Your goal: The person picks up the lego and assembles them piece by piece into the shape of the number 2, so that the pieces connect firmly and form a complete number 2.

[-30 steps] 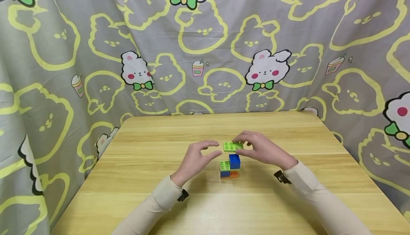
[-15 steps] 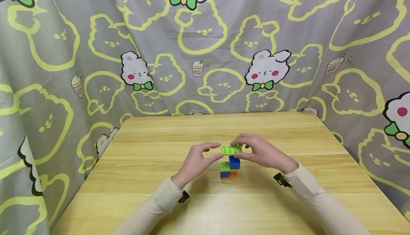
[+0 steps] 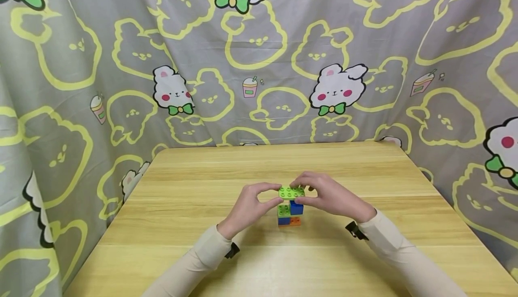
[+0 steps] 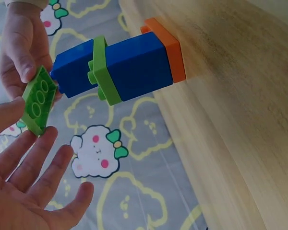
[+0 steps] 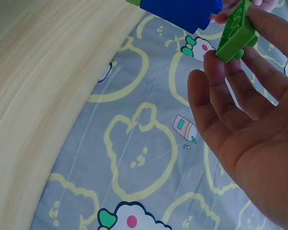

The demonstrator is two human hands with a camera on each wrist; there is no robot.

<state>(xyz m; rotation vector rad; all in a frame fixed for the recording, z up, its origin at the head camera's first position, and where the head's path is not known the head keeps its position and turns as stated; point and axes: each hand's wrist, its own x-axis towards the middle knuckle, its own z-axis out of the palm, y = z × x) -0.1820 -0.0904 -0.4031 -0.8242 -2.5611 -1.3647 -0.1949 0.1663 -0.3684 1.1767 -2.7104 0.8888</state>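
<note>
Between both hands is a light green building plate with studs, its hollow underside showing in the left wrist view. My left hand pinches its left end with thumb and fingers, and my right hand pinches its right end. Just below stands a small stack: an orange plate at the bottom, a blue brick on it, a green plate over that, and an upper blue brick on the right. The held plate hangs close over the upper brick; whether they touch I cannot tell.
The stack stands on a light wooden table. A grey curtain with yellow outlines and cartoon animals hangs behind the table and along its sides. A dark strap piece shows at the right wrist.
The held green plate has come down and slightly left, nearer the stack. My left fingers, apart from it at first, now hold its left end. The stack has stayed put.
</note>
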